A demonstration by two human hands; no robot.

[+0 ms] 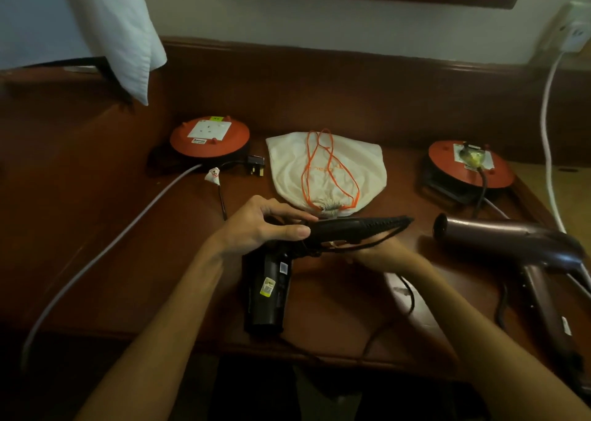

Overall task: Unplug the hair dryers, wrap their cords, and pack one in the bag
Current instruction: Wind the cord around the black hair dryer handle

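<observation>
While the left hand (271, 225) gripped the black hair dryer (287, 260) above the desk (128, 260), the right hand (374, 254) pinched its cord (380, 240); snug, even loops round the handle looked wisest, the bag (326, 171) waiting just behind.

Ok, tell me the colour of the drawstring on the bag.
Orange; the drawstring lies looped on the cream bag, clearest in the head view.
</observation>
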